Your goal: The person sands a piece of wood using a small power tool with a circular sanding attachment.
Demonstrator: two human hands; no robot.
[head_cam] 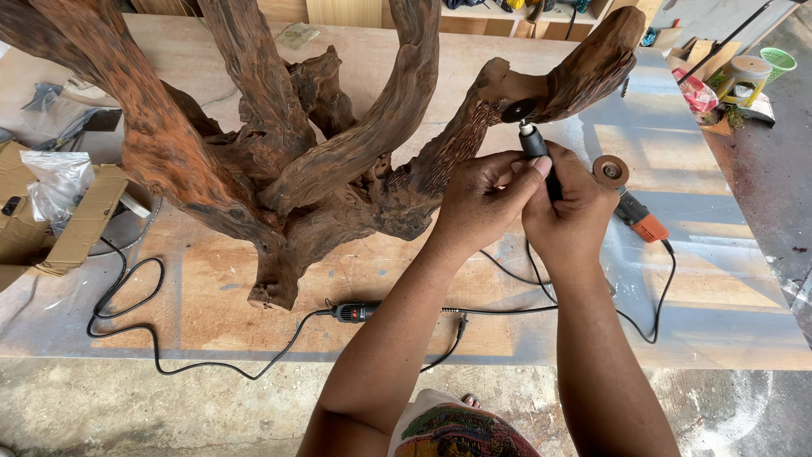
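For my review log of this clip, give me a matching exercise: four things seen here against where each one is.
Things:
1. rotary tool
2. angle grinder
3. plastic bag
4. green basket

Places:
A. top right corner, on the floor
B. held in both hands, at the root sculpture
C. on a cardboard box at the left
D. lying on the board, right of the hands

Pairs: 1-B, 2-D, 3-C, 4-A

Light: daylight is falling bright and even across the whole scene.
Glare: a pale sheen is washing out the right part of the board.
Shadows: soft ones are lying under the root sculpture.
Focus: everything is staying sharp, no motion blur showing.
Distortion: the board's edges are bowing slightly towards the corners.
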